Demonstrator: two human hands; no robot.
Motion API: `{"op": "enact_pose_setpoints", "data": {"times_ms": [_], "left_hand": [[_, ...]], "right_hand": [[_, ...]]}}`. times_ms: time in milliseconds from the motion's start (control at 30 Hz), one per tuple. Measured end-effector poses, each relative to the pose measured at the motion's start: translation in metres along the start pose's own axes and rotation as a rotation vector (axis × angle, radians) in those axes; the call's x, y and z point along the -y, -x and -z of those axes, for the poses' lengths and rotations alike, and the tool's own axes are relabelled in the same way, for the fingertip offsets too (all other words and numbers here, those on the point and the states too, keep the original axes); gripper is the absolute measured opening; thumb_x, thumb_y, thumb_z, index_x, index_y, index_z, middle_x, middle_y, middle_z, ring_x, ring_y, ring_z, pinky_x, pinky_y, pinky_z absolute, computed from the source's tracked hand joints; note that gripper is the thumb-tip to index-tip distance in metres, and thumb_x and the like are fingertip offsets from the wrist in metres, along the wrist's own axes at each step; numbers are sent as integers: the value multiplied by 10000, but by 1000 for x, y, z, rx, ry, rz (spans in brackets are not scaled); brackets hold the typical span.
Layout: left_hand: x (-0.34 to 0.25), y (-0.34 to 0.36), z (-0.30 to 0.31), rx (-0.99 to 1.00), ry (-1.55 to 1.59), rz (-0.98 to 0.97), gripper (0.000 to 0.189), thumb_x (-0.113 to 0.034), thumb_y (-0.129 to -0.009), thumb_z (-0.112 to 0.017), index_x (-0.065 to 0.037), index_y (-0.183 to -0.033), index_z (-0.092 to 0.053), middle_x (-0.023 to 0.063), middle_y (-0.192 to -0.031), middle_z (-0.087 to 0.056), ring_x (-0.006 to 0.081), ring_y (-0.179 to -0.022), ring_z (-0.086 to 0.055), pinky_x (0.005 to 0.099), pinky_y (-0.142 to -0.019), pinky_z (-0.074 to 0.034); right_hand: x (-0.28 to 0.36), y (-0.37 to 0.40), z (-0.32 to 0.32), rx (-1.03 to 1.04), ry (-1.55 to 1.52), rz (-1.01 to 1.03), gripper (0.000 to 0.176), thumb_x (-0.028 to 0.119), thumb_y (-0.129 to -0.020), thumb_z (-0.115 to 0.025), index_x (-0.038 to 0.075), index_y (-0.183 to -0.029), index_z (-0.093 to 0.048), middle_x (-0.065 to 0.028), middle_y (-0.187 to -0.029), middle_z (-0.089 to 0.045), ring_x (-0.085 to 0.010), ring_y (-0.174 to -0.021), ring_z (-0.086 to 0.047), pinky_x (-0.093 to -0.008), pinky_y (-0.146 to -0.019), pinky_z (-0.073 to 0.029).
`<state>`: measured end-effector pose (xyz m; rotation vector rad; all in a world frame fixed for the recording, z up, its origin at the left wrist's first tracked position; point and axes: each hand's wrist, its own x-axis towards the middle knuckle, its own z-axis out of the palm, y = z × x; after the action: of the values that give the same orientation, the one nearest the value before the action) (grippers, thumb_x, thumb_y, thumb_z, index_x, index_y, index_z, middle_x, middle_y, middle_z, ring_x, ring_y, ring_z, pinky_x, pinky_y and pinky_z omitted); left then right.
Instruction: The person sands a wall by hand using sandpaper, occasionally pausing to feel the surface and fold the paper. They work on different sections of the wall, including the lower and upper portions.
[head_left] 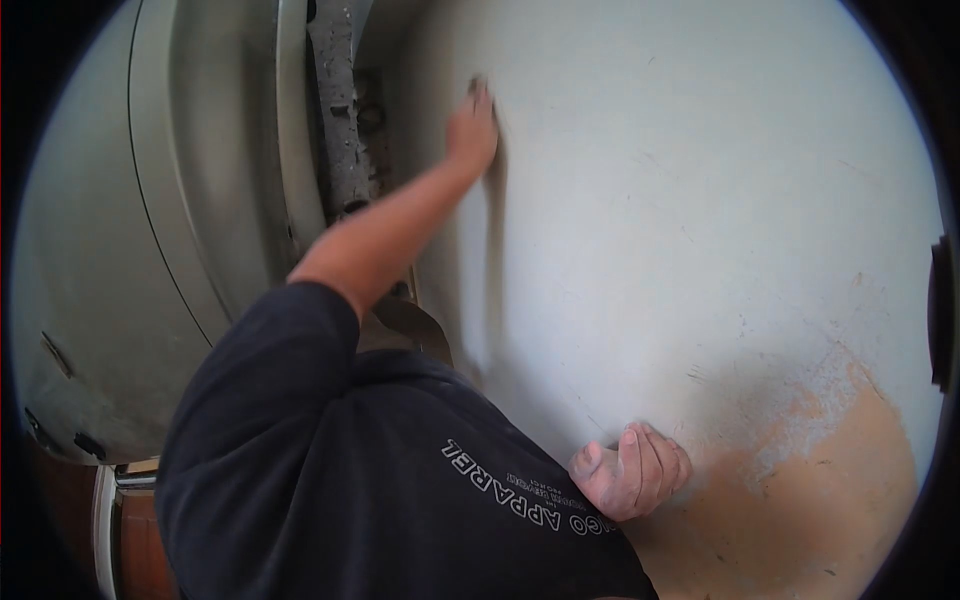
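Note:
My left hand (pixel 474 128) reaches out along a pale, curved panel (pixel 620 200). Its fingers are together against the surface, near a dark edge; something small and dark shows at the fingertips, too blurred to make out. Low on the same panel, beside my shirt, my right hand (pixel 632 472) rests with curled fingers and no object visible in it. Pale dust covers its fingers. To its right, the panel carries a scuffed tan patch (pixel 830 500) with scratches.
On the left stands a large grey-green vehicle body panel (pixel 80 250) with a dark seam. A worn metal strip (pixel 340 110) runs between the two surfaces. A reddish-brown panel (pixel 148 545) shows at lower left. A dark fitting (pixel 940 315) sits at the right edge.

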<state>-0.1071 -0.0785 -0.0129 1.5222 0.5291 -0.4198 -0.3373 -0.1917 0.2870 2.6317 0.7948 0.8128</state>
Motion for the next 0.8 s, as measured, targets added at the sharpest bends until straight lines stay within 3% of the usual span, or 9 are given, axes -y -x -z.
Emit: {"op": "enact_pose_setpoints", "data": {"times_ms": [67, 200, 300, 367, 467, 567, 667, 733, 800], "left_hand": [[-40, -31, -9, -153, 267, -466, 416, -251, -1014, -375, 0, -1306, -534, 241, -1302, -549, 370, -1215, -519, 387, -1013, -416], [-63, 96, -13, -100, 147, -1144, 337, -137, -946, -497, -25, -1250, -589, 221, -1311, -559, 366, -1266, -502, 426, -1043, -425], [-20, 117, -16, 157, 164, -1342, 367, -110, -903, -564, -45, -1263, -590, 204, -1345, -537, 392, -1300, -462, 444, -1089, -380], [-33, 70, -16, -50, 16, -1368, 349, -139, -931, -540, -59, -1267, -593, 188, -1341, -547, 377, -1298, -468, 423, -1081, -391], [-78, 8, -3, 63, 293, -717, 380, -180, -985, -442, -48, -1331, -527, 210, -1333, -539, 292, -1279, -502, 395, -1029, -436], [-102, 66, -19, -251, 104, -1282, 365, -158, -933, -530, -31, -1271, -579, 203, -1332, -546, 329, -1291, -486, 426, -1073, -403], [-154, 67, -15, -160, 220, -1534, 367, -96, -885, -579, -44, -1248, -603, 189, -1320, -563, 327, -1287, -492, 438, -1061, -416], [-182, 27, -9, -170, 190, -1398, 355, -142, -925, -559, -46, -1265, -591, 194, -1330, -554, 320, -1288, -491, 392, -1057, -412], [-189, 1, 0, 15, 484, -872, 345, -191, -973, -508, -36, -1275, -570, 190, -1347, -541, 324, -1280, -494, 346, -1050, -401]], "right_hand": [[0, -1, 1, 11, 10, -1, 323, 401, -903, -617, 79, -888, -644, -12, -710, -622, -166, -641, -603, -309, -612, -420], [1, -7, 2, 16, 27, -25, 323, 403, -902, -617, 82, -878, -642, -7, -699, -618, -160, -631, -597, -298, -591, -407], [1, -8, -2, -3, 49, -8, 324, 402, -900, -620, 80, -879, -640, -5, -696, -615, -157, -617, -591, -287, -565, -391], [1, -5, 1, 2, 56, 8, 326, 403, -898, -621, 78, -881, -638, -3, -696, -613, -155, -608, -588, -283, -556, -383], [3, -4, 0, -52, -1, 11, 322, 397, -893, -628, 77, -862, -639, -3, -698, -610, -155, -590, -577, -281, -550, -372], [0, -6, -4, -77, 7, 7, 314, 391, -891, -631, 79, -862, -639, -1, -698, -606, -151, -578, -569, -287, -563, -374], [3, -7, -6, -80, 55, -17, 303, 380, -886, -639, 79, -857, -638, -1, -697, -602, -147, -562, -559, -286, -559, -368], [0, -3, -6, -98, 26, 4, 294, 372, -875, -650, 79, -854, -636, 0, -698, -604, -146, -544, -552, -286, -558, -364], [-1, -4, -7, -121, 28, 27, 280, 327, -846, -661, 48, -856, -638, -23, -672, -606, -168, -533, -545, -294, -544, -355]]}}
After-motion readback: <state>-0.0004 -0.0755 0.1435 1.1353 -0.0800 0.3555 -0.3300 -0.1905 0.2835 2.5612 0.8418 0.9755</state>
